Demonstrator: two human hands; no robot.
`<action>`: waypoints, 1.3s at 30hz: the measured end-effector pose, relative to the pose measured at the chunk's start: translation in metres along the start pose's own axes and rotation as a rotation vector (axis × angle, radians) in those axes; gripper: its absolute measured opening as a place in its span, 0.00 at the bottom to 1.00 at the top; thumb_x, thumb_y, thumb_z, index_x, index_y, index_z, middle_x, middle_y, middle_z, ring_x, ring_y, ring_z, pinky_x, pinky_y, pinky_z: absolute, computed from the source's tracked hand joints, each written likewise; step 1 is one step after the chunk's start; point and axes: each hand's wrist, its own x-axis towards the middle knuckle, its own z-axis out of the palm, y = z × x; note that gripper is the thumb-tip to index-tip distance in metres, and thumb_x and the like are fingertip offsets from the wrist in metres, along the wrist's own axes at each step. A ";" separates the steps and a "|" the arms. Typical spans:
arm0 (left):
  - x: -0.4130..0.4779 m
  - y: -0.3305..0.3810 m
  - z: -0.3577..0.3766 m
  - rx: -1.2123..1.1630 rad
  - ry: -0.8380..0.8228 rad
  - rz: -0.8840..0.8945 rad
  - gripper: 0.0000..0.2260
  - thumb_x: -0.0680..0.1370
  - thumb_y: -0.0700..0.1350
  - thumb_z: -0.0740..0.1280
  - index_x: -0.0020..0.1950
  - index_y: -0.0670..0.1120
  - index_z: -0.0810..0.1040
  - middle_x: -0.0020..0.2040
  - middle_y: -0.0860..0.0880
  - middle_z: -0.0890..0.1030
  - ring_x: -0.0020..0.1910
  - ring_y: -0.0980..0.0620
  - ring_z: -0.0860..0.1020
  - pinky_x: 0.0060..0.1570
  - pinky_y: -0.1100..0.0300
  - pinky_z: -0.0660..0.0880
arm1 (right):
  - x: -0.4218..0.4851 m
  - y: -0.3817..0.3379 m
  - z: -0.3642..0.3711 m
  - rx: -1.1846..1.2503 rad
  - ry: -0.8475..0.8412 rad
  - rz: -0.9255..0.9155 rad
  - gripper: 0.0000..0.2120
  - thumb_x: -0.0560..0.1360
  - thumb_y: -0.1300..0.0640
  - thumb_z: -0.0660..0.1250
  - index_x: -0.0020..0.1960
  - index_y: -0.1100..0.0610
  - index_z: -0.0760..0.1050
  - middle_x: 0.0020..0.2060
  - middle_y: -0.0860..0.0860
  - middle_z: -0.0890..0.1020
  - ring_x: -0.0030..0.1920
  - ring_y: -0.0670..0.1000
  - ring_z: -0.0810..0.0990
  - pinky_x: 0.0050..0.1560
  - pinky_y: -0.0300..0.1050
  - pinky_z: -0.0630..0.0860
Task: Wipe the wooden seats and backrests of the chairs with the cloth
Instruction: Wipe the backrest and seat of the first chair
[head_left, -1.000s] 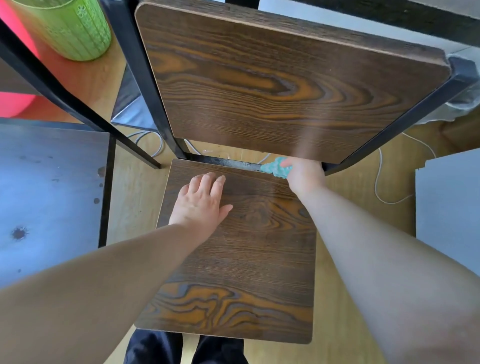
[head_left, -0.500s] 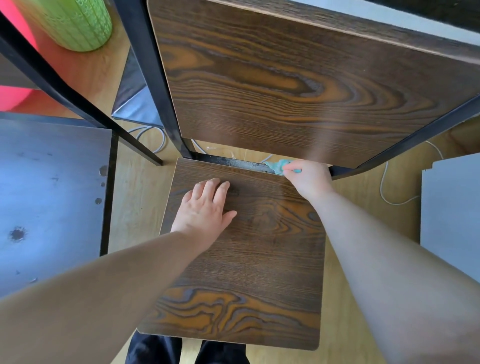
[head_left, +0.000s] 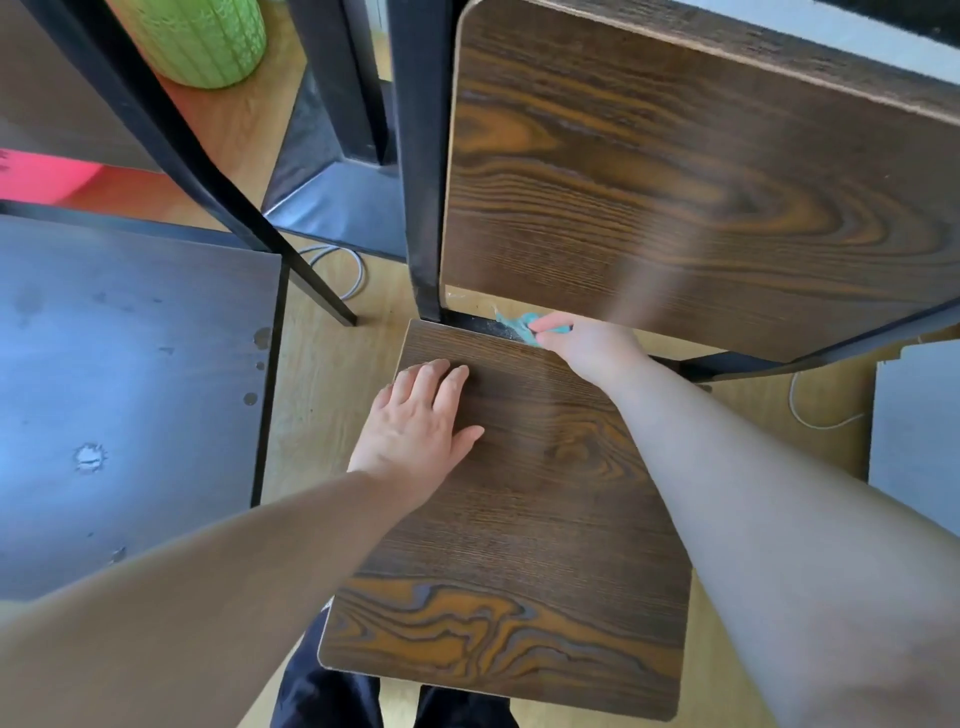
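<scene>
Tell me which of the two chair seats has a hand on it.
The middle seat: the left hand lies flat on it, and the right hand holds the cloth at its rear edge. The left seat is untouched.

1 head view looks steeply down, close over the seat (head_left: 519, 519).

The right hand (head_left: 587, 351) has slid the cloth (head_left: 517, 326) toward 9 o'clock along the seat's (head_left: 519, 519) rear edge. The cloth now sits nearer the seat's 11 o'clock corner.

left grip (head_left: 415, 423), right grip (head_left: 592, 351): bare | forearms (head_left: 234, 597): bare, unsleeved | trousers (head_left: 332, 696): dark navy
</scene>
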 end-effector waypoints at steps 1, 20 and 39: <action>0.000 -0.004 -0.002 -0.002 0.005 -0.011 0.29 0.81 0.62 0.52 0.78 0.49 0.53 0.76 0.48 0.60 0.74 0.46 0.59 0.71 0.51 0.62 | 0.002 -0.010 0.006 0.003 -0.007 -0.006 0.13 0.80 0.42 0.56 0.60 0.34 0.75 0.62 0.48 0.76 0.55 0.51 0.74 0.48 0.39 0.71; -0.009 -0.031 -0.010 0.003 0.040 -0.053 0.29 0.81 0.61 0.53 0.78 0.49 0.53 0.75 0.48 0.60 0.72 0.46 0.60 0.70 0.50 0.63 | 0.036 -0.044 0.040 0.515 -0.132 0.149 0.41 0.48 0.37 0.73 0.60 0.48 0.79 0.58 0.48 0.80 0.59 0.51 0.77 0.60 0.46 0.71; -0.007 0.032 0.002 0.043 0.012 0.042 0.29 0.81 0.61 0.52 0.78 0.49 0.52 0.76 0.48 0.59 0.74 0.46 0.58 0.71 0.51 0.62 | -0.024 0.064 -0.043 -0.045 0.112 0.116 0.13 0.81 0.55 0.57 0.52 0.40 0.77 0.45 0.50 0.72 0.37 0.47 0.70 0.31 0.38 0.66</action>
